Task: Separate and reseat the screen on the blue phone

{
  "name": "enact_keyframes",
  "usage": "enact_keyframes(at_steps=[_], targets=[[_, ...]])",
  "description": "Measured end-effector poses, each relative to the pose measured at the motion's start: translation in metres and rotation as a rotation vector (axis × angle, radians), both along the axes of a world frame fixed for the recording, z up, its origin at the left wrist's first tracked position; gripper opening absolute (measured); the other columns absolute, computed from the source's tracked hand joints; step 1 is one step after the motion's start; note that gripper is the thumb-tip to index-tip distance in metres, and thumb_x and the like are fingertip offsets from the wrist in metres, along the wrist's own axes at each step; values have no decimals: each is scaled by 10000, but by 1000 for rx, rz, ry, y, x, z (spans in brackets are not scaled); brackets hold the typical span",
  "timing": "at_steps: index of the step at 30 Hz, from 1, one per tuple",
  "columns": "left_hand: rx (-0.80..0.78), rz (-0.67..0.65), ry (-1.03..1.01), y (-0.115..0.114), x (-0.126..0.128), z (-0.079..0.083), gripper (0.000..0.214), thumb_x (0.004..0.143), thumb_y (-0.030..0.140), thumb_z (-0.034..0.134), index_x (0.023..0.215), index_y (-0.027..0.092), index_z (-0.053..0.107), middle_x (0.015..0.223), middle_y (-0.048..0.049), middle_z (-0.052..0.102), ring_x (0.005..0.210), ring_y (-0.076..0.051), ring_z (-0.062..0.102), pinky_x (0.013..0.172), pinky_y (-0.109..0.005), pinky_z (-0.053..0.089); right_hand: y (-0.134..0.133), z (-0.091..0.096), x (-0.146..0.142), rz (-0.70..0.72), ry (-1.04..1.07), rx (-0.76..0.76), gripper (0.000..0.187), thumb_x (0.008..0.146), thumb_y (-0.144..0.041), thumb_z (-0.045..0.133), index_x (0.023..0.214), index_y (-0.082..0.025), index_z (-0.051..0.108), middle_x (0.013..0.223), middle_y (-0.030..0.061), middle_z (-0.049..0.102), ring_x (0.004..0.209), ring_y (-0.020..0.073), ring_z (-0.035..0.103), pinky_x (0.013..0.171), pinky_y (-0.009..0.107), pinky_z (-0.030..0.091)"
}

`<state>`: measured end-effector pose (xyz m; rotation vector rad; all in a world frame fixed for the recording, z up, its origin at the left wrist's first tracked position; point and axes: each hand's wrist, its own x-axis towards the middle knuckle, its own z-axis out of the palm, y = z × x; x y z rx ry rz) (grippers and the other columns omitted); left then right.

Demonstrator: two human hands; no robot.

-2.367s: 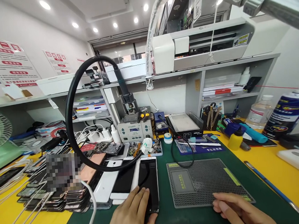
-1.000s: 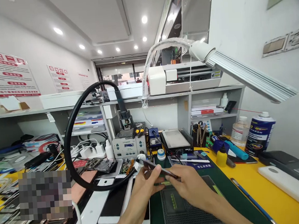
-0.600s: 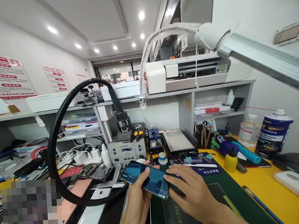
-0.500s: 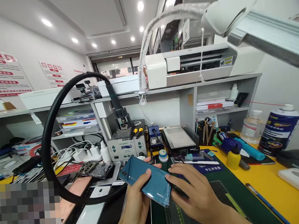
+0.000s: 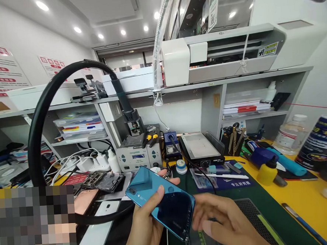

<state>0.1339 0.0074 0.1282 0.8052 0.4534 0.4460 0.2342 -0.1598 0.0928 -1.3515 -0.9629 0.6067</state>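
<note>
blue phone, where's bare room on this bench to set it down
Bare: the perforated grey mat right of the blue phone, and the yellow bench between the yellow bottle and the blue rod. Crowded: stacked phones on the left, soldering station and hot plate behind.

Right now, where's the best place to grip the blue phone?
Pinch the blue phone across its long edges at the lower end, coming from the right: it's a thin glossy slab, back up, and the left hand holds its camera half.
</note>
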Motion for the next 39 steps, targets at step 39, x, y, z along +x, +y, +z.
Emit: enact_keyframes(at_steps=[39], targets=[[182,-77,59,-4,7,-18,319,787,318,781,1025,142,663,929,-75,733,749,-200,693,587,-285,595,2,18,2,-137,210,-219,263,849,-412,720,812,-168,630,667,16,675,662,160,632,652,251,497]])
